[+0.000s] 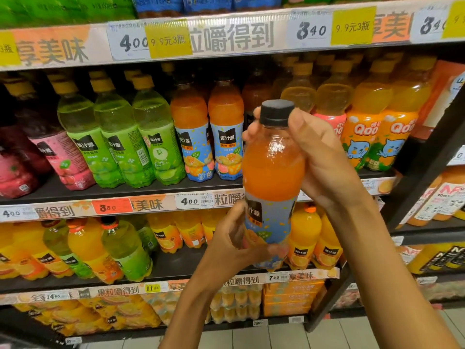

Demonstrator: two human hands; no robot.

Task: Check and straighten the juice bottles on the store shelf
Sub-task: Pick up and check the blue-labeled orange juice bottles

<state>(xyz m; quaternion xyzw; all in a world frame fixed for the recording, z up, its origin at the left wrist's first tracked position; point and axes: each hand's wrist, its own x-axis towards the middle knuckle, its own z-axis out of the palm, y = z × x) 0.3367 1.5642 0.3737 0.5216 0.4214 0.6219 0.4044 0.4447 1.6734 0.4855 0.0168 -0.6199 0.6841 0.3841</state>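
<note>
An orange juice bottle (273,170) with a black cap and a blue label is held upright in front of the shelf, off the board. My right hand (324,159) grips its neck and shoulder just under the cap. My left hand (231,240) holds the lower part at the label and base. Two matching blue-label orange bottles (208,137) stand on the middle shelf (141,190) just left of the held one. The shelf spot directly behind the held bottle is hidden.
Green juice bottles (120,139) and pink ones (60,157) stand to the left on the same shelf, yellow Qoo bottles (372,127) to the right. Larger orange and green bottles (105,248) fill the shelf below. A dark upright post (427,157) bounds the rack at right.
</note>
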